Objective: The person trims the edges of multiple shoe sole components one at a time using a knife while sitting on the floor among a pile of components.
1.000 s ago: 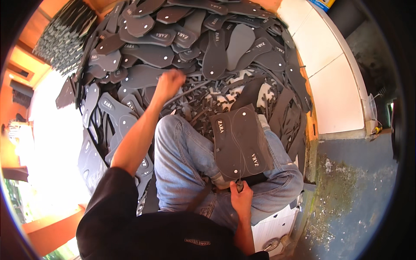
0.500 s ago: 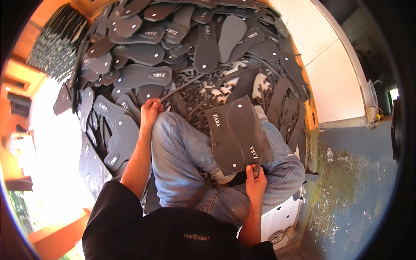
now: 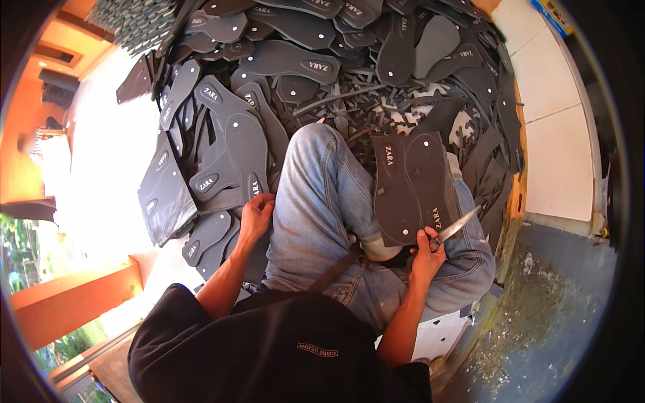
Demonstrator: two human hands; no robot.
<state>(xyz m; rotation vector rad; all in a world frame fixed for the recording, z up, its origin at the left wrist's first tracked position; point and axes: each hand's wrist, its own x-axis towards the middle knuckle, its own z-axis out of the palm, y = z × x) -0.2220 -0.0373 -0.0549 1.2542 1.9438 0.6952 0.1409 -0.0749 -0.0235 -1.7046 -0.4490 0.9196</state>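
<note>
My right hand [image 3: 426, 258] is closed round the handle of a knife [image 3: 459, 225], whose blade points up and to the right. Its thumb and fingers are at the lower edge of a dark grey foam sheet [image 3: 396, 181], which carries two insole outlines with pale lettering and white dots. That sheet rests on my right lower leg. Beside my left knee, my left hand [image 3: 256, 216] has its fingers curled in at the near end of a dark insole [image 3: 243, 144]. Whether the fingers pinch that end or another piece is hidden.
Piled insoles [image 3: 289, 30] cover the far side and the left. Thin foam offcuts [image 3: 376, 107] lie in the middle, beyond my knees. A tiled ledge [image 3: 554, 161] and a stained blue-grey wall [image 3: 537, 316] border the right. Stacked dark pieces [image 3: 138, 23] stand far left.
My left hand has drawn back from the offcuts beyond my knee to the insole beside my thigh. The knife blade now shows, swung out to the right. The view has shifted.
</note>
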